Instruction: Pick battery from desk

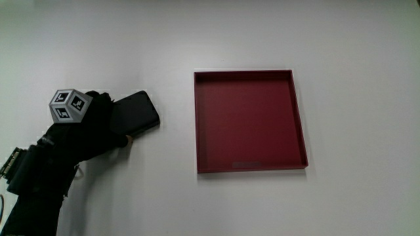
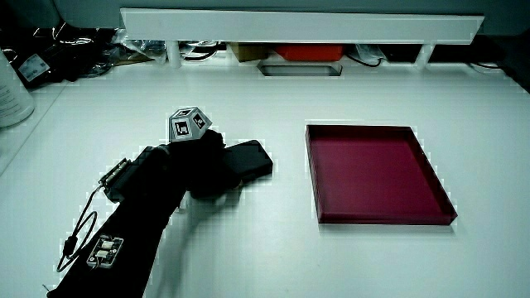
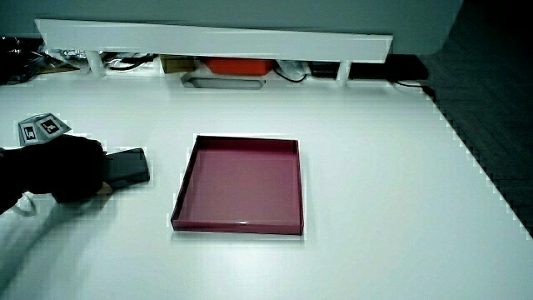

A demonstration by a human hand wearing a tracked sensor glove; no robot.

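Observation:
A flat black battery pack point(image 1: 136, 114) lies on the white table beside the red tray, also seen in both side views point(image 2: 249, 159) point(image 3: 127, 167). The gloved hand point(image 1: 98, 126) rests over the end of the battery that is farther from the tray, its fingers curled around that end. The patterned cube point(image 1: 70, 105) sits on the back of the hand. The covered end of the battery is hidden under the glove. The forearm runs from the hand toward the person.
A shallow square red tray point(image 1: 298, 111) stands on the table beside the battery, nothing in it. In a side view a low white partition point(image 2: 298, 25) runs along the table's edge farthest from the person, with cables and boxes under it.

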